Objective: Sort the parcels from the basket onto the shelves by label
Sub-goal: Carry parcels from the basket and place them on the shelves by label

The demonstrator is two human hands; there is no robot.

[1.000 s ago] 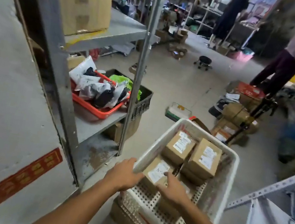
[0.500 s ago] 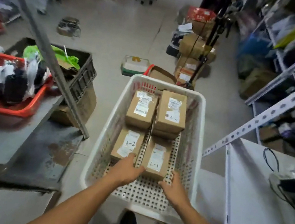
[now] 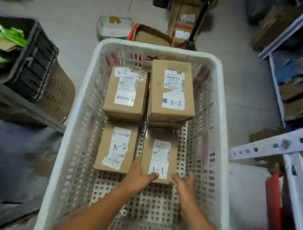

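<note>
My view has dropped from the shelving to straight down into the white basket point(image 3: 222, 126), which now fills the middle of the frame, and both hands have settled on one parcel. A second ago my left hand point(image 3: 139, 177) was on the basket rim; half a second ago it lay on the near-left box. Now it presses against the left side and near corner of the A-1 parcel point(image 3: 160, 154), thumb lying over the label's lower edge, while my right hand point(image 3: 185, 184) closes in on the parcel's lower right corner, fingers curled against its side. So the two hands bracket it from either side; I judge the lift is about to start, not yet begun, as the box sits flat on the basket floor. Just beside it to the left lies an A-2 parcel point(image 3: 116, 147); two more A-2 boxes point(image 3: 126, 92) point(image 3: 172, 90) sit in the upper half of the basket, the right one stacked on another. All four visible labels remain unsorted, so the task is early.
</note>
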